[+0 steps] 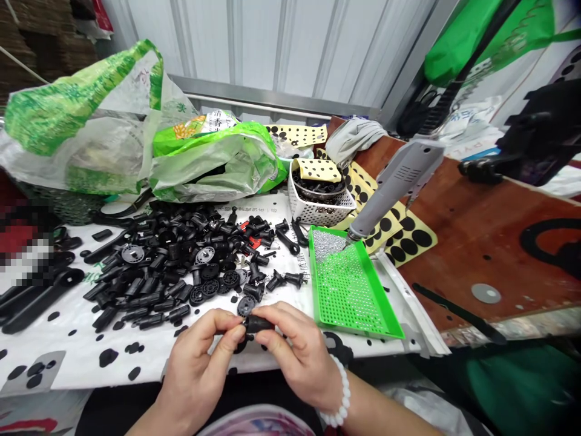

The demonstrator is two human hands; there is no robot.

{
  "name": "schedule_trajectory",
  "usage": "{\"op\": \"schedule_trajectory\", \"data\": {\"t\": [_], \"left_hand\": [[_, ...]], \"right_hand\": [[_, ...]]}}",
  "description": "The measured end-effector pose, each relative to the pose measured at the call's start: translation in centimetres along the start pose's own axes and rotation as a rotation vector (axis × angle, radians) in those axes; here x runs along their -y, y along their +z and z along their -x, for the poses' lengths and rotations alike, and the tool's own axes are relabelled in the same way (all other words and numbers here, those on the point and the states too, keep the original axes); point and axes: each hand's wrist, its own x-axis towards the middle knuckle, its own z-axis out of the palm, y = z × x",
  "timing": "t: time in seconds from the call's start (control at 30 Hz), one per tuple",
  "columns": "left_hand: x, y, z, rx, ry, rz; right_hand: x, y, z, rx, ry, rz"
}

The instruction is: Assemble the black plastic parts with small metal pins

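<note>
My left hand (200,357) and my right hand (297,348) meet at the table's near edge, both pinched on one small black plastic part (258,324). A white bead bracelet (339,393) circles my right wrist. Just beyond my fingers lies a large heap of black plastic tubes and toothed wheels (181,260) on a white sheet. To the right of my hands sits a green tray (351,284) strewn with small silver screws. A grey electric screwdriver (394,184) rests with its tip at the tray's far end.
Green-and-clear plastic bags (136,139) stand at the back left. A white basket (318,200) holds black parts behind the tray. Yellow sheets with black round pads (403,233) lie on the brown board (494,242). Black handles (40,297) lie at the left.
</note>
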Motion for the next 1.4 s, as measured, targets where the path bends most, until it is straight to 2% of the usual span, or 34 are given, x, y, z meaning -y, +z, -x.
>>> {"op": "schedule_trajectory", "data": {"t": [0.17, 0.27, 0.43, 0.53, 0.6, 0.77, 0.97, 1.07, 1.23, 1.4], "left_hand": [[-1.4, 0.4, 0.2, -0.027, -0.138, 0.091], [-1.4, 0.4, 0.0, 0.053, -0.238, 0.207], [-0.7, 0.2, -0.5, 0.278, -0.455, 0.531], [-0.7, 0.4, -0.6, 0.320, -0.564, 0.658], [-1.0, 0.7, -0.5, 0.302, -0.554, 0.634], [-1.9, 1.4, -0.3, 0.197, -0.421, 0.397], [-1.7, 1.7, 0.0, 0.138, -0.303, 0.337], [-1.3, 1.4, 0.2, 0.129, -0.262, 0.316], [-0.7, 0.9, 0.7, 0.106, -0.153, 0.195], [0.1, 0.4, 1.1, 0.026, 0.039, -0.119]], "right_hand": [[-0.3, 0.1, 0.3, -0.041, -0.200, 0.162], [-0.5, -0.1, 0.3, -0.036, -0.288, 0.207], [-1.0, -0.6, 0.1, -0.001, -0.520, 0.281], [-1.4, -0.9, 0.1, 0.000, -0.628, 0.339], [-1.6, -1.0, 0.2, 0.014, -0.624, 0.329], [-1.6, -1.2, 0.8, 0.010, -0.395, 0.296], [-2.2, -1.0, 1.7, 0.046, -0.302, 0.246], [-2.6, -0.7, 2.0, 0.082, -0.204, 0.170], [-2.3, 0.2, 2.2, 0.058, 0.101, -0.003], [-1.5, 1.5, 2.0, 0.040, 0.528, -0.403]]}}
